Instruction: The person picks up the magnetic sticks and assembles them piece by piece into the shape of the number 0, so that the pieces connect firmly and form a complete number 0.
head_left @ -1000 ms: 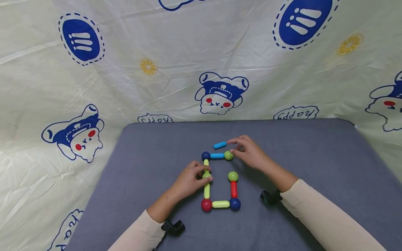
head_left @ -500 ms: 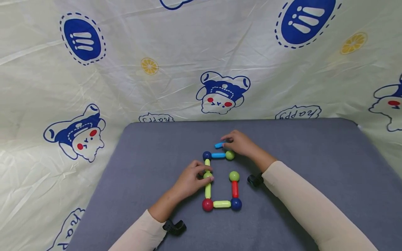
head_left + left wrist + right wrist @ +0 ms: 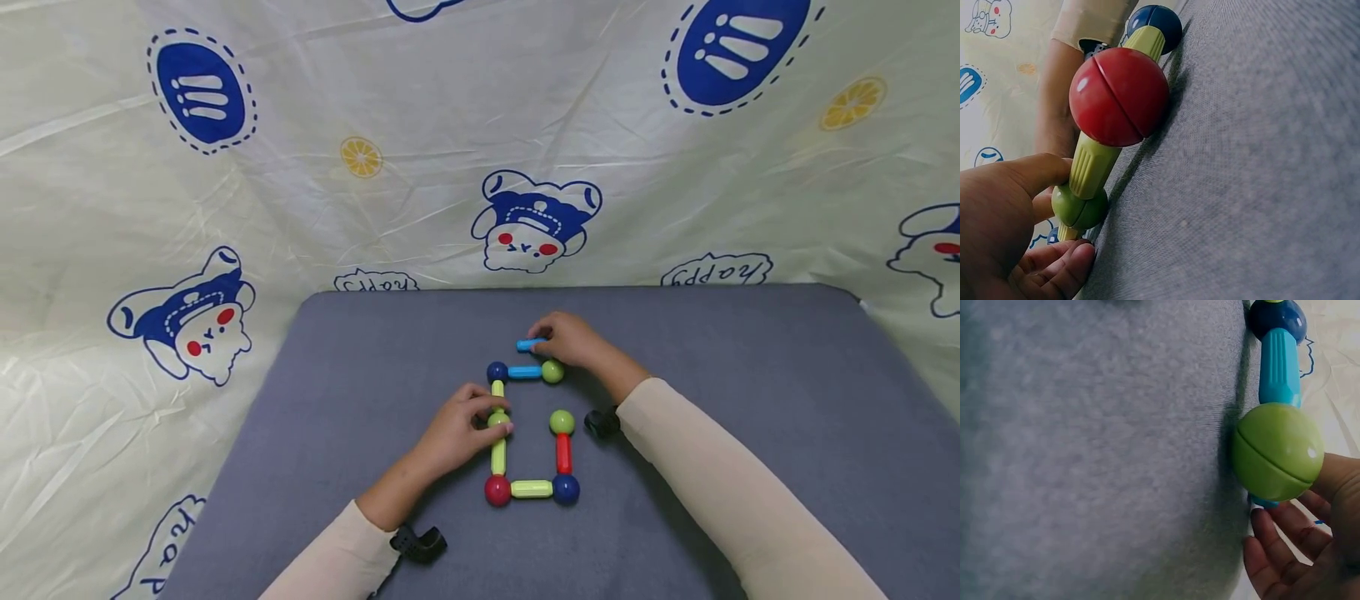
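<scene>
Balls and rods of a magnetic building set are joined in an angular outline. My left hand [image 3: 453, 429] pinches the green ball [image 3: 1079, 209] midway along its left side, thumb and fingers on either side. Yellow-green rods lead from it to a dark blue ball [image 3: 497, 372] and a red ball [image 3: 497, 490]. A light blue rod [image 3: 524, 372] ends in another green ball [image 3: 1279, 452]. Behind it, my right hand [image 3: 573, 340] pinches a loose blue rod [image 3: 525, 345] at its right end. The right wrist view shows only a sliver of it.
The near side has a yellow-green rod [image 3: 531, 489], a blue ball [image 3: 566, 489], a red rod [image 3: 563, 452] and a green ball [image 3: 562, 422]. A gap separates the two green balls on the right. A printed sheet [image 3: 420, 217] hangs behind the grey table [image 3: 360, 350].
My right hand has moved left and taken hold of the loose blue rod, which now lies more level. My left hand stays on its green ball.
</scene>
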### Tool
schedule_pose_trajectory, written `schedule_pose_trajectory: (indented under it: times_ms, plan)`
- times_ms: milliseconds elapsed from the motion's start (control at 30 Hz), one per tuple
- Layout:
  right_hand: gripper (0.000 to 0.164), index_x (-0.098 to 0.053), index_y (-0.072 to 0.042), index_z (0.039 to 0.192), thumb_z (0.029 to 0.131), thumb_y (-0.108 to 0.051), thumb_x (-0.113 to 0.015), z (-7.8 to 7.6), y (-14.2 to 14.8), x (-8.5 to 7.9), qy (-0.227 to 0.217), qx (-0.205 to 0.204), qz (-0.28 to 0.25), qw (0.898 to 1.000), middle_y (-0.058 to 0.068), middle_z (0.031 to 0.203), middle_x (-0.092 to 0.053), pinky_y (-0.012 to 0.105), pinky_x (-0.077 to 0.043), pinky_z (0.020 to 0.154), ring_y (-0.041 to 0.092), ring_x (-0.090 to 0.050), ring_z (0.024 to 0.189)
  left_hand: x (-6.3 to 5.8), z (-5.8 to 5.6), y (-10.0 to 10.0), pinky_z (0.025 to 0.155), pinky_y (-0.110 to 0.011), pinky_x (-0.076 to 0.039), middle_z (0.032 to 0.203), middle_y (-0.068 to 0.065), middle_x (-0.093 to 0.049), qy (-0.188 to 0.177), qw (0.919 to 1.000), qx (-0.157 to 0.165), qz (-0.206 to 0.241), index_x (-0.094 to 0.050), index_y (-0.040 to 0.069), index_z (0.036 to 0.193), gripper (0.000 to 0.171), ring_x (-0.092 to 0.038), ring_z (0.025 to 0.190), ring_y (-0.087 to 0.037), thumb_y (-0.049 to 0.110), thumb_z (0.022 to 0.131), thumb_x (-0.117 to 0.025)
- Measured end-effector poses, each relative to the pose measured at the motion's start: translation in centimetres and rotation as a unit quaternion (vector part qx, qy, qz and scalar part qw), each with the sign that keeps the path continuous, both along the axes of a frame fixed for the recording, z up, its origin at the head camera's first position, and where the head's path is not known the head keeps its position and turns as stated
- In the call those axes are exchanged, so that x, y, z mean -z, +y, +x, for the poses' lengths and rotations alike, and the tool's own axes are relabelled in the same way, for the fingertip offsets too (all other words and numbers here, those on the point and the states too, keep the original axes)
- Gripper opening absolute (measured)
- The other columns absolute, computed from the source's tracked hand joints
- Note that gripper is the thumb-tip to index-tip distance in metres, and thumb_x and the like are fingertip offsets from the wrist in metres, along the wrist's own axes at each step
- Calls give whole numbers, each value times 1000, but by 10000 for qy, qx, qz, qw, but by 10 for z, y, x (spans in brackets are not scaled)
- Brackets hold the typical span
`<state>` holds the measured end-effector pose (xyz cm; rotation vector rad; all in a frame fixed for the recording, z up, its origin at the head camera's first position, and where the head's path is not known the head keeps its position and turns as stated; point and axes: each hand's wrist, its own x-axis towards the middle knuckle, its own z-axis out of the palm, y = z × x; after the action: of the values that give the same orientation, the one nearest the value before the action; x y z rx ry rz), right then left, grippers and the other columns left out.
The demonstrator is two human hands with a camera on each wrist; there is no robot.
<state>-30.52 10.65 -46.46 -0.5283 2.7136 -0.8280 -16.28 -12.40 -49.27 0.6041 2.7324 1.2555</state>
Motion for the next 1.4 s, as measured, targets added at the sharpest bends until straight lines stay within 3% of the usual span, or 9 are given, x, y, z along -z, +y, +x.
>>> schedule_pose_trajectory:
  times_ms: [233,467,600,733,900,1100,1300,1400]
  plan:
    - [29,-68,-8,124,99,-23,-66,10,15,-5,-114,590,-872,9944,15,117,-67,45,-51,94,30,-60,108,-1,0,0,76,-23,-50,115,-2,-57,11,9999,43,-104,-73,18,120,30,-57,92,-13,32,94,-74]
    - [39,-61,-7,139,103,-22,-61,39,30,-17,43,653,-1343,9888,20,128,-60,48,-50,98,34,-57,117,0,1,0,75,-23,-49,116,-2,-58,90,9999,66,-122,-74,19,120,30,-57,91,-13,31,93,-74]
    - [39,-59,-2,137,103,-21,-60,57,34,-21,-188,720,-1814,9806,21,128,-60,48,-53,96,35,-59,117,-2,2,0,78,-26,-50,117,-3,-57,77,9999,-10,-97,-74,18,119,29,-59,92,-14,30,93,-74]
    - [38,-57,1,131,101,-22,-63,72,37,-22,-668,792,-2172,9706,21,122,-64,47,-57,92,32,-66,105,-3,2,0,81,-28,-51,118,-3,-57,24,9999,-69,-136,-74,19,120,29,-60,94,-14,29,93,-74]
    - [38,-57,2,125,101,-27,-64,87,40,-17,-1089,811,-2191,9662,17,109,-69,43,-58,87,29,-69,93,-2,2,0,82,-28,-51,118,-3,-57,7,9998,-81,-173,-74,19,120,29,-60,94,-14,29,93,-74]
    - [36,-58,5,120,100,-25,-66,97,40,-4,-1214,811,-2195,9646,15,99,-72,32,-58,77,20,-68,86,-3,2,1,81,-28,-51,122,-4,-58,6,9997,-90,-211,-73,19,121,29,-60,95,-14,30,93,-74]
    - [36,-59,5,117,99,-25,-67,104,40,6,-1258,857,-2190,9638,13,97,-71,30,-57,75,17,-66,83,-4,3,1,81,-29,-51,127,-6,-58,58,9994,-78,-321,-73,19,122,30,-60,95,-14,30,93,-74]
    - [36,-61,3,117,98,-27,-67,106,41,10,-1276,931,-2136,9641,12,96,-72,29,-56,74,17,-66,83,-4,3,1,79,-26,-50,120,-5,-58,45,9995,-72,-300,-73,19,123,31,-58,92,-13,29,93,-75]
